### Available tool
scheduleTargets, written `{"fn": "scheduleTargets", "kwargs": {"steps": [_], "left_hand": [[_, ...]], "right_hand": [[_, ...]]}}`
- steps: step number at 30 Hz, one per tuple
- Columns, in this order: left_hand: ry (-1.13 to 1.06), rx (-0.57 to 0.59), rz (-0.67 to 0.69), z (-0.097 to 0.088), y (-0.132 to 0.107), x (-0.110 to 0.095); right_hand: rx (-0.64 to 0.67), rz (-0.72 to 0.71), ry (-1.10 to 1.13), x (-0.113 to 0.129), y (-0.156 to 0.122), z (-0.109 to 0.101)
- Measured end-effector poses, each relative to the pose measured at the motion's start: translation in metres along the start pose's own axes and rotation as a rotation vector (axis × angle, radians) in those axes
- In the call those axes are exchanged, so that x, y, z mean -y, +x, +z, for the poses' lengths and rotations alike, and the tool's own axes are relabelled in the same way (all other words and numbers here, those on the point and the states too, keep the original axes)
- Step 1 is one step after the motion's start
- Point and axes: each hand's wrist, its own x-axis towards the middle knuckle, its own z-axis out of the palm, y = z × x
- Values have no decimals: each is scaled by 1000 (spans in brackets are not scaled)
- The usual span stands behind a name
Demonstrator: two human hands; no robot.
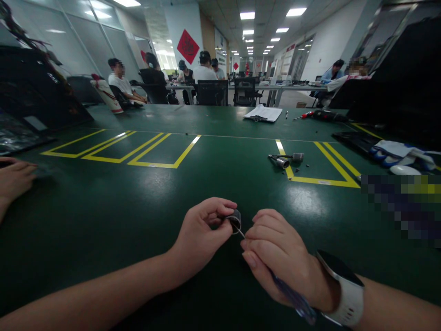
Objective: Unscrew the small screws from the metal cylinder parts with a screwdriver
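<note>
My left hand (206, 223) is closed, pinching a small hollow metal cylinder (235, 219) between thumb and fingers, its open end turned to the right. In my right hand (279, 253) is a screwdriver with a translucent purple handle (292, 296). Its thin shaft (240, 232) points into the cylinder's open end; where the tip touches is hidden. Farther off to the right, two similar metal cylinders with thin dark stems, a nearer one (283, 162) and a farther one (298, 157), lie on the green table beside several tiny dark pieces.
Yellow tape (153, 165) marks outlines on the green table (220, 179). Toward the back lie a clipboard with papers (263, 113), a pen (286, 115) and a red-and-black tool (320, 115). A white-blue cloth (403, 154) is right; another person's hand (15, 177) rests left.
</note>
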Motion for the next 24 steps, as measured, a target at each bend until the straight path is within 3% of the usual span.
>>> {"fn": "scheduleTargets", "kwargs": {"steps": [24], "left_hand": [[-26, 24, -42, 0, 2, -3]], "right_hand": [[25, 24, -43, -1, -1, 4]]}}
